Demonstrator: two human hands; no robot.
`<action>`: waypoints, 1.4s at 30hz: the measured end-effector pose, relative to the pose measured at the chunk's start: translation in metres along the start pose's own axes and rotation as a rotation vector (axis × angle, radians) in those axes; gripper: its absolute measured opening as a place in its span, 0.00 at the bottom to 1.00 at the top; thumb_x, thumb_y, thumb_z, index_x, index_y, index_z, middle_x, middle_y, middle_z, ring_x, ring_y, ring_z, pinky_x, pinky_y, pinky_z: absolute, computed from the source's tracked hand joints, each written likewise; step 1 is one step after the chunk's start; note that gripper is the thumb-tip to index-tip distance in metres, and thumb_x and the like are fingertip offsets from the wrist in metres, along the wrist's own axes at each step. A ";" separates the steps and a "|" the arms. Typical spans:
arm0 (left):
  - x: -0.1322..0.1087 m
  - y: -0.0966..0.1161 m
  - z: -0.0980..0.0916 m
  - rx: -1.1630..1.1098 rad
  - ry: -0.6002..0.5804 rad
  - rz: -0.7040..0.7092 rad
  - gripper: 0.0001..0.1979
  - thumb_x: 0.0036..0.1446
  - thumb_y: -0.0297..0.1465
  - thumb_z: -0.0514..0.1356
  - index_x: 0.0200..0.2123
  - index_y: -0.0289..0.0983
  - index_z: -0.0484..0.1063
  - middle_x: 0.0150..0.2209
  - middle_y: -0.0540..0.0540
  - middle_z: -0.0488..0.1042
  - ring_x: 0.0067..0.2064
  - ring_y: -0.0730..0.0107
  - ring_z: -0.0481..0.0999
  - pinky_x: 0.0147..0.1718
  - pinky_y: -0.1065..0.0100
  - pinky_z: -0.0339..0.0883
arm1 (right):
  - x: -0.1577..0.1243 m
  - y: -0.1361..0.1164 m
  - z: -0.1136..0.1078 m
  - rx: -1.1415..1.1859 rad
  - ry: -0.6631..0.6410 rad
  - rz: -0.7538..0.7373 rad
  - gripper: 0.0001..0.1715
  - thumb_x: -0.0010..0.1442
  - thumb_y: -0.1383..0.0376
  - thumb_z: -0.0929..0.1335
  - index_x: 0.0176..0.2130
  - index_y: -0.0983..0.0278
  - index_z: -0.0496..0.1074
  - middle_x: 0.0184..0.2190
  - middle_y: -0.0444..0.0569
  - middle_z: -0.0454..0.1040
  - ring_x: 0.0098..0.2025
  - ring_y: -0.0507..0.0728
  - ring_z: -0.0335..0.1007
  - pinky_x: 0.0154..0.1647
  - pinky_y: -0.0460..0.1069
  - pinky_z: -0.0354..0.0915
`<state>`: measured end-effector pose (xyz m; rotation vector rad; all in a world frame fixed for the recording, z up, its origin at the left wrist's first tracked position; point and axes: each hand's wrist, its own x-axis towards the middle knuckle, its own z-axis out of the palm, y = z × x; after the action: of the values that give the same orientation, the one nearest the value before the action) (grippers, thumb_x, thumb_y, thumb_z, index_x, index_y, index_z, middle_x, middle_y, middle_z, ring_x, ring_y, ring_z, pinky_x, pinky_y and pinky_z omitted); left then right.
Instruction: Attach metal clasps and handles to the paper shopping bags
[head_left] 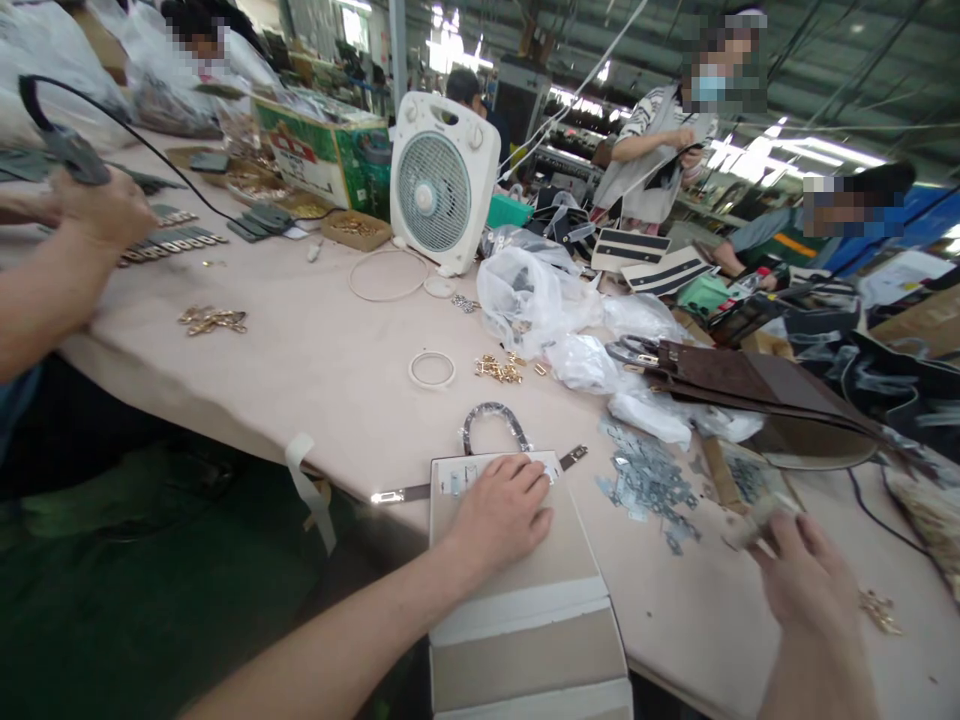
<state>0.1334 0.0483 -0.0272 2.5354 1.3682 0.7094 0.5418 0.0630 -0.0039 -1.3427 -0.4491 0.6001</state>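
Note:
My left hand (504, 512) lies flat, fingers stretched, on the upper part of a beige bag panel (525, 610) with white bands. The panel hangs over the table's near edge. A dark plastic-wrapped bag handle (495, 410) arches from its far end. Dark straps with metal ends stick out at both sides, one a left strap (403, 494), the other a right strap (574, 458). My right hand (808, 580) pinches a small pale object (761, 520), blurred and too unclear to name. Beneath and left of it spreads a pile of thin metal plates (649, 475).
A white fan (444, 185) stands at the back. Gold hardware (499, 369), a tape roll (432, 370), plastic bags (532, 295) and a brown bag (750, 385) lie around. At left, a co-worker's hand (97, 205) grips a corded tool (71, 150). Other people are behind.

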 end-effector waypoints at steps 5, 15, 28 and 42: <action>0.000 0.000 0.000 -0.014 0.001 0.000 0.18 0.70 0.39 0.60 0.58 0.38 0.71 0.62 0.45 0.73 0.65 0.56 0.65 0.66 0.53 0.60 | -0.108 0.009 0.122 0.338 -0.550 0.271 0.17 0.57 0.58 0.73 0.45 0.62 0.76 0.39 0.48 0.74 0.38 0.55 0.73 0.41 0.56 0.77; 0.001 0.001 0.001 -0.043 0.025 -0.019 0.18 0.68 0.38 0.61 0.58 0.39 0.72 0.61 0.44 0.74 0.64 0.55 0.67 0.65 0.52 0.61 | -0.159 0.040 0.181 0.587 -0.594 0.385 0.18 0.55 0.56 0.75 0.30 0.61 0.65 0.23 0.34 0.54 0.21 0.47 0.52 0.24 0.43 0.61; 0.002 0.003 -0.002 -0.042 -0.007 -0.037 0.17 0.67 0.36 0.60 0.57 0.37 0.71 0.61 0.43 0.73 0.65 0.55 0.65 0.66 0.53 0.59 | -0.192 0.051 0.185 0.458 -0.524 -0.071 0.22 0.65 0.56 0.67 0.23 0.61 0.60 0.15 0.36 0.51 0.15 0.47 0.43 0.16 0.44 0.49; 0.001 0.003 -0.001 -0.036 -0.004 -0.052 0.21 0.66 0.37 0.59 0.58 0.35 0.70 0.61 0.38 0.72 0.65 0.54 0.66 0.67 0.55 0.59 | -0.177 0.063 0.209 0.123 -0.709 -0.112 0.24 0.68 0.52 0.67 0.25 0.61 0.66 0.15 0.37 0.57 0.14 0.48 0.51 0.14 0.43 0.53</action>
<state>0.1352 0.0475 -0.0247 2.4626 1.4014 0.7121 0.2666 0.1173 -0.0215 -0.9506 -1.0352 0.9916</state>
